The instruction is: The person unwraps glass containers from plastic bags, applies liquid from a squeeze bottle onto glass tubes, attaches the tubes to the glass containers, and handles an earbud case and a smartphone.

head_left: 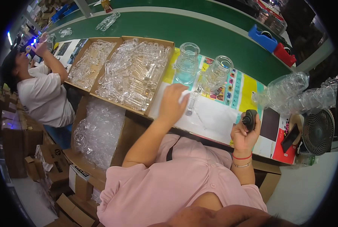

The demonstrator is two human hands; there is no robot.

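My left hand (172, 103) is over the near edge of the bench, its thumb and fingers apart. Just beyond its thumb lies a small clear tube-shaped piece (192, 103) on white paper (210, 122). My right hand (246, 137) is closed around a black rounded handheld object (249, 120), whose exact kind I cannot make out. Past my hands stand a clear ribbed vessel (187, 64) and another clear vessel (218, 73), which leans. A shallow cardboard tray (148, 112) full of similar clear pieces sits to the left of my left hand.
A second tray (91, 39) adjoins the first. Stacked clear vessels (284, 90) and a black fan (318, 132) occupy the right side. Blue (262, 39) and red tape dispensers (284, 55) stand farther back. A carton with plastic bags (101, 132) is below; a co-worker (44, 89) sits left.
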